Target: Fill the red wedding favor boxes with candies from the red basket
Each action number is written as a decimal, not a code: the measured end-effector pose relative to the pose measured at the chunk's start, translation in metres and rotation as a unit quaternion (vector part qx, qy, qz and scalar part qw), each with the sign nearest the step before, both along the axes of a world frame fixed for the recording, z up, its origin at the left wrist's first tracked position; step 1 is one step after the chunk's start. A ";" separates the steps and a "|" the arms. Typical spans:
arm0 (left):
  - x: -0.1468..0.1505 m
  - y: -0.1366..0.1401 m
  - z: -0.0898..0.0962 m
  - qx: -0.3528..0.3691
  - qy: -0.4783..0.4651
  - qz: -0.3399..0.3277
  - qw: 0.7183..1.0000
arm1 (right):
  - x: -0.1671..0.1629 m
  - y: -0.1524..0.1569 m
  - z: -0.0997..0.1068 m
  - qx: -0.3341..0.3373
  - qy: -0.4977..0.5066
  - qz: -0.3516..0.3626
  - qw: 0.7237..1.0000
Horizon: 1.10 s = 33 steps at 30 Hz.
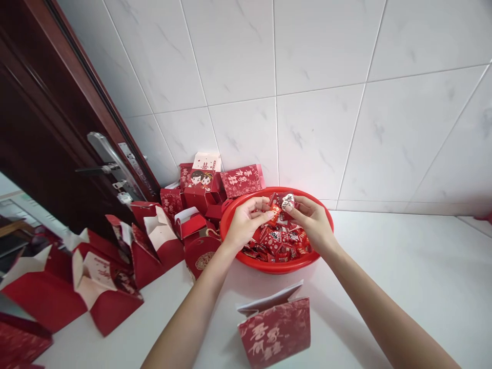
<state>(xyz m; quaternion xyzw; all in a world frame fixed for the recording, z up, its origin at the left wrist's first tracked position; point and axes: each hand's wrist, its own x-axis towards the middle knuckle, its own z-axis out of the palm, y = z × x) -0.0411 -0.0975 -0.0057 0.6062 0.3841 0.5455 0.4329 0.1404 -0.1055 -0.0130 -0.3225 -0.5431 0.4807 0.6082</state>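
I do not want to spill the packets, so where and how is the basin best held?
Grip the basin by its rim at both ends, coming from left and right: held so, the oval should stay level under the packets. Boxes crowd its left end, so reach carefully there.

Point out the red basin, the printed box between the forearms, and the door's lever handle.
Red basin [277, 267]: head view, front rim.
Printed box [277, 332]: head view, front panel.
Lever handle [98, 169]: head view, mid-lever.
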 end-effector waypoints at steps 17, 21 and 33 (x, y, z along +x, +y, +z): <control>0.013 -0.016 0.002 0.101 0.043 0.045 0.993 | -0.004 -0.009 0.004 0.038 -0.016 -0.001 0.999; 0.013 -0.020 0.006 0.099 0.050 0.033 0.993 | -0.002 -0.011 0.008 0.042 -0.017 -0.011 0.999; 0.002 -0.025 0.018 0.124 0.084 0.085 0.985 | 0.018 -0.019 0.030 0.064 0.023 -0.047 0.997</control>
